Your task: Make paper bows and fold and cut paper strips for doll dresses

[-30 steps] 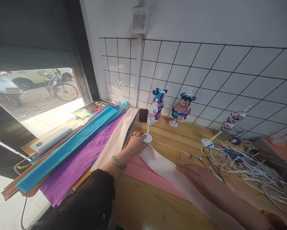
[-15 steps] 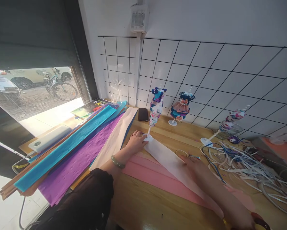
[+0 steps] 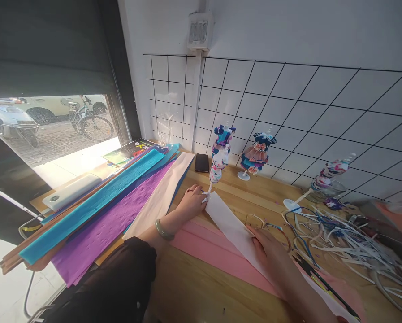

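While my left hand [image 3: 191, 202] pinches the end of the white paper strip [image 3: 228, 223], my open right hand [image 3: 270, 251] presses it flat, apparently to hold it taut.

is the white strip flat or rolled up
Flat: the white strip lies over the pink sheets, left hand at its end, right hand flat on it.

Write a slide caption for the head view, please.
Left hand and right hand rest on a pale paper strip laid over pink sheets, beside a dressed figurine.
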Demonstrator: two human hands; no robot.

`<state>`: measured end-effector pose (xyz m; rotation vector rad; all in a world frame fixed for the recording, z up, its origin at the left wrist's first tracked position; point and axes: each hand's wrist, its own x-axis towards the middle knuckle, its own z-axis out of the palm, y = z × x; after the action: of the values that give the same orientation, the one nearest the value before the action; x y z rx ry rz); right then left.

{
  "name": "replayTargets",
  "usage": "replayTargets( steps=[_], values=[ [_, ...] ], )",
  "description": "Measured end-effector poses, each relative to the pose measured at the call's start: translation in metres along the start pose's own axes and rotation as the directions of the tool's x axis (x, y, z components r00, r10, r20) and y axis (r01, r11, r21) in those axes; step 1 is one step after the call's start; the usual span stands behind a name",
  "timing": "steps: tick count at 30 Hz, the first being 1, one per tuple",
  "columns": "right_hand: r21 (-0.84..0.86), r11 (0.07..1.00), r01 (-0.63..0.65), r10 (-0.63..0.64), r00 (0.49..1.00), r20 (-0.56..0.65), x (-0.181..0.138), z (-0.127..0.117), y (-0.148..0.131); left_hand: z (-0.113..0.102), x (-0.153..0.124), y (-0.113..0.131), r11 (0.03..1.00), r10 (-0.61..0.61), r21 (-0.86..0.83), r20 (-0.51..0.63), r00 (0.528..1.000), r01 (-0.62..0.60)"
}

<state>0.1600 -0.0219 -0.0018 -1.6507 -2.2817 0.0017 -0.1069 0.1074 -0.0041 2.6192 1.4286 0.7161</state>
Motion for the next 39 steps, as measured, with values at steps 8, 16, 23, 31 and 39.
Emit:
replayTargets(
  steps=[8, 16, 23, 31, 39],
  values=[
    [0.163, 0.979, 0.125, -0.13, 0.991, 0.02, -0.003, -0.009, 0.004, -0.008, 0.005, 0.013, 0.975, 0.045, -0.216, -0.056, 0.997, -0.057],
    [0.32, 0.939, 0.123, -0.18, 0.971, 0.155, -0.003, -0.029, -0.03, -0.001, 0.004, 0.015, 0.904, -0.035, -0.428, -0.015, 0.999, 0.026],
    [0.176, 0.978, 0.11, -0.126, 0.988, 0.087, -0.005, -0.014, -0.016, -0.006, 0.0, 0.02, 0.878, -0.059, -0.476, 0.007, 0.998, 0.055],
    [0.075, 0.988, 0.134, -0.134, 0.991, -0.003, -0.007, -0.003, -0.01, -0.001, 0.0, 0.023, 0.78, -0.112, -0.618, 0.014, 0.994, 0.096],
    [0.071, 0.987, 0.143, -0.142, 0.99, -0.015, -0.006, -0.008, -0.02, 0.003, -0.002, 0.029, 0.714, -0.118, -0.69, 0.047, 0.992, 0.117]
  ],
)
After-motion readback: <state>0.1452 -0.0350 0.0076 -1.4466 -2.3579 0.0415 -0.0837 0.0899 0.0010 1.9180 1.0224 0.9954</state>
